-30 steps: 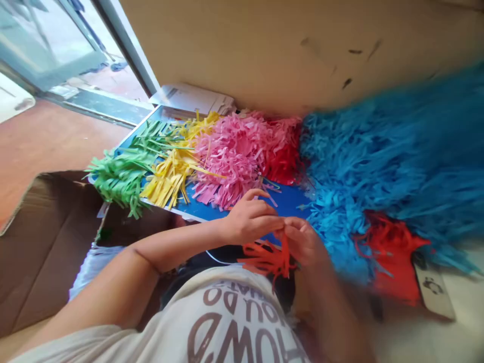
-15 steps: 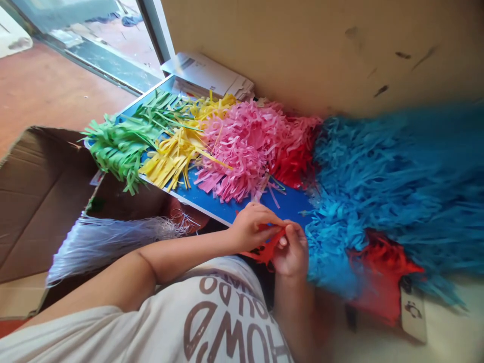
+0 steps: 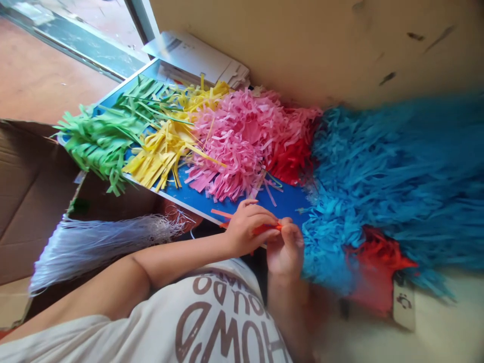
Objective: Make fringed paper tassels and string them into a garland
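Observation:
Close together above the front edge of the blue table, my left hand (image 3: 249,229) and my right hand (image 3: 285,249) both grip a piece of red-orange fringed paper (image 3: 221,214). My left fingers are wrapped round it, with a strip poking out to the left. Thumb and finger of my right hand pinch its narrow end, which looks bunched or twisted. Most of the paper is hidden by my fingers. Just beyond my hands lies a pile of pink fringed paper (image 3: 234,151), and beside my right hand spreads a large heap of blue fringed paper (image 3: 370,171).
Green (image 3: 109,131) and yellow fringes (image 3: 161,151) lie on the blue table (image 3: 196,204). Red paper (image 3: 291,164) sits by the pink pile, more red paper (image 3: 374,277) at right. White strands (image 3: 102,247) hang over a cardboard box (image 3: 22,176). A white machine (image 3: 204,58) stands near the wall.
The red-orange paper, which hung spread out beneath my hands, is now gathered narrow between my fingers, with a strip sticking out leftward. The view has shifted slightly.

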### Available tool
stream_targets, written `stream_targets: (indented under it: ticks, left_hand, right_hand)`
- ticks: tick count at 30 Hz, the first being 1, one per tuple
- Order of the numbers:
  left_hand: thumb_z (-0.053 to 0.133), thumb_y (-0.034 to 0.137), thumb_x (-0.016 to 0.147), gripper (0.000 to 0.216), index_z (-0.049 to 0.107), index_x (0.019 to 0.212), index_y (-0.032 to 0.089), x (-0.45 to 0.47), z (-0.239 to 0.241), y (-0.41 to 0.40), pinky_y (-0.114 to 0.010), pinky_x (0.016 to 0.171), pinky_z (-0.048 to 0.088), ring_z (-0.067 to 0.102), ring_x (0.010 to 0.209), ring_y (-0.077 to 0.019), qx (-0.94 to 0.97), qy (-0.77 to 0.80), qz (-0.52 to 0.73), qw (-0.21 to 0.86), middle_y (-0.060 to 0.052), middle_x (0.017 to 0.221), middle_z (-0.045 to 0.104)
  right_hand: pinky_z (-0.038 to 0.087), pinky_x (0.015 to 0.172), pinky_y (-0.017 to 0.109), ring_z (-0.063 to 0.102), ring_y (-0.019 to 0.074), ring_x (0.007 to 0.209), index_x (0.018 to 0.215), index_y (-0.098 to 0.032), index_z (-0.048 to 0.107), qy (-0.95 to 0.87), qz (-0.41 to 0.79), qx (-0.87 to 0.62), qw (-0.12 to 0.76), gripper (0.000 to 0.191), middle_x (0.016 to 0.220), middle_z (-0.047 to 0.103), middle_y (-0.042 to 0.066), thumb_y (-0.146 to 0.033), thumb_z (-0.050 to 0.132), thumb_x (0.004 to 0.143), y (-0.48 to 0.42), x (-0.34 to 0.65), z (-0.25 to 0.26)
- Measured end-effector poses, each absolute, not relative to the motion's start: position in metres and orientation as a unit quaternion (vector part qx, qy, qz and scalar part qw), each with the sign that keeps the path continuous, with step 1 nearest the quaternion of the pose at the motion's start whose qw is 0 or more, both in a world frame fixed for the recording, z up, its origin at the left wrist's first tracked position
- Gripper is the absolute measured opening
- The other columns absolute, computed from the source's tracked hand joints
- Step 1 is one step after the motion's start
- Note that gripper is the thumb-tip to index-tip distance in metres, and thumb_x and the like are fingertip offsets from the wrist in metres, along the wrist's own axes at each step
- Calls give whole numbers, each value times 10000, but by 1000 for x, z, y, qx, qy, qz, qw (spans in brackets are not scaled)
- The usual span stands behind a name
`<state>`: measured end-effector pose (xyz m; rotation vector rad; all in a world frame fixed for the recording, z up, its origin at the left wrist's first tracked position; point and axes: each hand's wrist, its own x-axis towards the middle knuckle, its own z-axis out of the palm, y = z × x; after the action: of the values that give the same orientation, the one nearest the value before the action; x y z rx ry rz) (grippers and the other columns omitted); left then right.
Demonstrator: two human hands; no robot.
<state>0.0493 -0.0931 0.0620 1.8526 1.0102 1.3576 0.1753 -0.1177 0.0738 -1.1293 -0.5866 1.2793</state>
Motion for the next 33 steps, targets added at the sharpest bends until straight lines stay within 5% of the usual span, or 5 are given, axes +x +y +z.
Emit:
stream_targets:
  ticks: [9, 18, 22, 27, 33]
  left_hand:
    - [678, 413, 897, 298, 618, 750, 161, 55, 59, -84, -348, 920, 429, 655, 701, -119, 662, 348, 535, 393, -16, 736, 714]
    - [819, 504, 711, 394, 703, 722, 127, 37, 79, -69, -228, 629, 451, 573, 643, -104, 489, 352, 407, 687, -14, 668, 632]
    - [874, 431, 653, 379, 653, 668, 124, 26, 79, -63, -230, 621, 481, 617, 645, -109, 359, 346, 388, 775, -16, 700, 657]
    - [862, 493, 643, 449, 646, 785, 126, 36, 73, -72, -229, 505, 480, 514, 423, -64, 273, 362, 344, 822, 21, 585, 630]
    - [813, 569, 675, 583, 735, 1019, 106, 35, 67, -79, -173, 438, 314, 349, 448, -26, 310, 418, 353, 778, 75, 549, 453]
  right_hand:
    - [473, 734, 300, 539, 152, 788, 691, -250, 558, -253, 500, -515, 649, 313, 778, 538, -26, -462, 786, 724, -111, 181, 57]
    - [448, 639, 315, 505, 157, 660, 607, -233, 525, -382, 497, -481, 613, 437, 646, 478, -25, -588, 747, 731, -98, 188, 60]
    - [453, 657, 315, 558, 170, 649, 898, -207, 700, -473, 309, -669, 483, 268, 755, 650, 31, -465, 660, 836, -44, 240, 48]
    - [463, 810, 388, 644, 275, 895, 1025, -123, 735, -647, 72, -749, 120, 240, 1014, 701, 194, -223, 585, 866, 30, 279, 34]
    - [480, 777, 407, 665, 289, 850, 948, -105, 736, -641, 68, -758, 94, 241, 939, 700, 208, -86, 527, 830, 21, 273, 47]
